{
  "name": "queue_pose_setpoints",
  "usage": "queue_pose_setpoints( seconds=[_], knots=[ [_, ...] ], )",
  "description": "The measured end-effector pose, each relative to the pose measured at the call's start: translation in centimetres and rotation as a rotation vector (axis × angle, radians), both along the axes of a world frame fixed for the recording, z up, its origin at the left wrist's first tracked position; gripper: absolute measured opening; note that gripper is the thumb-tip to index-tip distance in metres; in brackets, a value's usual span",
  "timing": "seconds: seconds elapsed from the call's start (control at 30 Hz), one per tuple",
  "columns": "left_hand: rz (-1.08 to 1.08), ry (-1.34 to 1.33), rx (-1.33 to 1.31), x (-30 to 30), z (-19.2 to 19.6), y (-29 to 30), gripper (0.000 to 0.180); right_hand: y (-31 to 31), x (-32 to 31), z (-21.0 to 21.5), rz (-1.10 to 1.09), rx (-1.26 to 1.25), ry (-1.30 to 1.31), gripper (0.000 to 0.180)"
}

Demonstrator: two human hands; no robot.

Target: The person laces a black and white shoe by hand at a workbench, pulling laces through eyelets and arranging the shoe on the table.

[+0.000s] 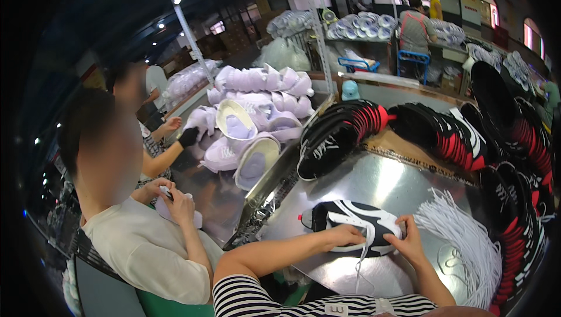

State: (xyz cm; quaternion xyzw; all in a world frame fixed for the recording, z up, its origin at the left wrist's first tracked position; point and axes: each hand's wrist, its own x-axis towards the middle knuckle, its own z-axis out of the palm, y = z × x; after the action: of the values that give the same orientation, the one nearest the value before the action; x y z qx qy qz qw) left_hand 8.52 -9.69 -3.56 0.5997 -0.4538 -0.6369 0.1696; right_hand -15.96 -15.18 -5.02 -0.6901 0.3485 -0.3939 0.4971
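A black-and-white shoe upper [336,211] lies on the shiny metal table in front of me, its red-tabbed end to the left. My left hand [343,237] pinches the white shoelace [362,257] over the upper's near side, and the lace's loose length hangs toward me. At the upper's right end, my right hand [411,243] grips the edge between thumb and fingers. To the right of that hand lies a thick bundle of white shoelaces [467,238] fanned over the metal.
Stacked black-and-red shoe uppers [345,133] line the table's far and right sides. Beyond a raised metal edge [263,200] on the left, pale lilac shoes [257,109] are heaped. Close on my left, a person in a cream shirt [146,247] handles a pale piece.
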Motion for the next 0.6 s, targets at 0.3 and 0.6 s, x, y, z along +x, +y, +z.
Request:
queue_pose_setpoints(
  seconds=[0.3,0.6],
  knots=[
    [0.435,0.139,-0.184,0.6,-0.2,0.3,0.014,0.5,-0.2,1.2,-0.114,0.286,-0.008,0.038],
    [0.385,0.041,-0.281,-1.7,3.1,1.3,0.011,0.0,-0.6,1.4,-0.001,0.416,-0.103,0.034]
  ],
)
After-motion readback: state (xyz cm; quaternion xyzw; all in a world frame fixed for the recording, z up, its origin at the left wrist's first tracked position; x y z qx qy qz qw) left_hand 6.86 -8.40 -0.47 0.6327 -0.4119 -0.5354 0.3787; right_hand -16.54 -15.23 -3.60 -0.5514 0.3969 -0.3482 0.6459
